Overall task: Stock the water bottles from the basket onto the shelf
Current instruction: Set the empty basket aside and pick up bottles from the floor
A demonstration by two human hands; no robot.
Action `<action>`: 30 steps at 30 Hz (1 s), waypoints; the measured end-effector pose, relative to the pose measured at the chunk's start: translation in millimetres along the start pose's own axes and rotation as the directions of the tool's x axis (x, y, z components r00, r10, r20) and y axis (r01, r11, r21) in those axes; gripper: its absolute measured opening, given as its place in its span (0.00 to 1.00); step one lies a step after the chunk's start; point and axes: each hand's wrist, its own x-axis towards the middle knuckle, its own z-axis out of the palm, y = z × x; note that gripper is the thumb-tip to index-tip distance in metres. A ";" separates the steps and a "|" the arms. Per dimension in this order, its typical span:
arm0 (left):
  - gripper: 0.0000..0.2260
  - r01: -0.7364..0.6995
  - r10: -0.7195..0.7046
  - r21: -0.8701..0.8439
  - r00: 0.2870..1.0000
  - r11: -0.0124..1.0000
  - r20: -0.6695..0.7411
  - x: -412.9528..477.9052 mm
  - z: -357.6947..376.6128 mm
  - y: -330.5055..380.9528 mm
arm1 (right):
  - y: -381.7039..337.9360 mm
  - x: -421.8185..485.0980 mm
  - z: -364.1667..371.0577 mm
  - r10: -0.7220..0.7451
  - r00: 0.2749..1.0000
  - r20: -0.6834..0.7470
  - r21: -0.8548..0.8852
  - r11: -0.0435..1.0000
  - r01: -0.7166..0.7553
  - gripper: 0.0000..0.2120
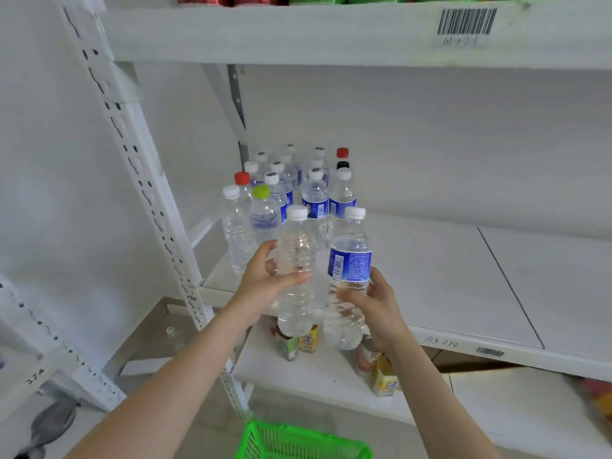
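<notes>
As both arms reach in toward the white metal shelf [447, 286], each hand has a bottle up. The left hand [261, 283] wraps thumb and fingers round the middle of a clear unlabelled plastic water bottle with a white cap [296, 246], held upright, its base showing below the shelf's front edge. The right hand [377, 303] grips the lower half of a clear blue-labelled water bottle with a white cap [350, 260], also upright, just beside the first.

Straight behind them, packed toward the shelf's back-left corner, stands a cluster of shelved water bottles [314, 203]. Most have white caps, with one lime-green cap [261, 191], two red and one black. That crowd sits squarely between the held pair and the back wall.

A white perforated upright post [149, 183] flanks the left. Down below, small yellow-labelled drink bottles [385, 379] sit on the lower shelf. The green plastic mesh basket [298, 442] peeks in at the bottom edge, its contents hidden. Overhead, a barcode sticker [467, 23] marks the upper shelf front.
</notes>
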 end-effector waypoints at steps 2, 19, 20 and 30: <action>0.40 -0.025 0.025 0.005 0.999 1.000 0.027 18.1 5.4 1.4 | -3.0 15.4 -2.0 -0.021 0.999 -0.036 -0.021 1.000 0.020 0.24; 0.32 -0.085 0.084 -0.045 0.996 0.995 -0.026 101.9 51.3 -5.0 | 1.7 128.4 -29.9 -0.079 0.996 -0.044 -0.118 0.990 0.074 0.26; 0.32 -0.080 0.078 -0.065 0.996 0.995 -0.036 103.8 50.3 -6.4 | 3.8 132.7 -29.8 -0.079 0.996 -0.043 -0.121 0.990 0.073 0.26; 0.35 -0.013 0.009 -0.040 0.995 0.999 -0.104 99.4 53.1 -35.8 | 25.8 142.2 -26.2 -0.075 0.997 0.005 -0.174 0.982 0.075 0.30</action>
